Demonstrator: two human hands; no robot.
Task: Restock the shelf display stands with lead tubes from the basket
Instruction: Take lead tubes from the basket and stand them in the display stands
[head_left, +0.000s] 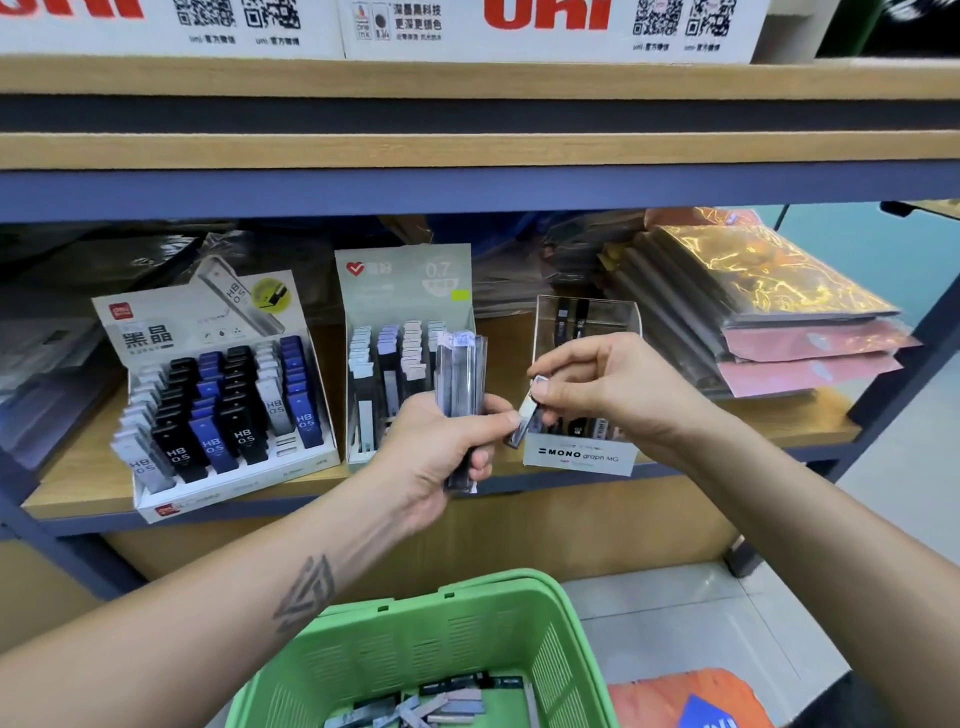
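Nearest the camera, a green basket (467, 639) is seen at the bottom edge, and loose lead tubes (441, 709) in grey, blue and black are heaped on its floor. An orange pack (685, 696) is seen on the floor tiles just to its right.

Above the basket, both forearms are stretched toward the shelf (519, 483). A bundle of tubes (461, 395) is gripped upright in the left hand (441, 452), the fingers curled round its lower half and the clear caps standing above the fist. A single tube (527, 413) is pinched near its top between thumb and forefinger of the right hand (602, 384), tilted, its lower end beside the left thumb and in front of the right-hand stand.

Three stands are set along the shelf. The MONO stand (579, 457), a clear box with a white front, is placed directly behind the right hand, with a few dark tubes seen inside. The middle stand (405, 280), pale green and marked 0.7, is partly filled with rows of tubes. The left stand (218, 395) is packed with black, blue and grey tubes marked HB 0.5.

Further right, a stack of foil-wrapped packs (769, 306) is laid on the shelf. Higher up, white boxes (545, 26) with red lettering are lined along the upper shelf.
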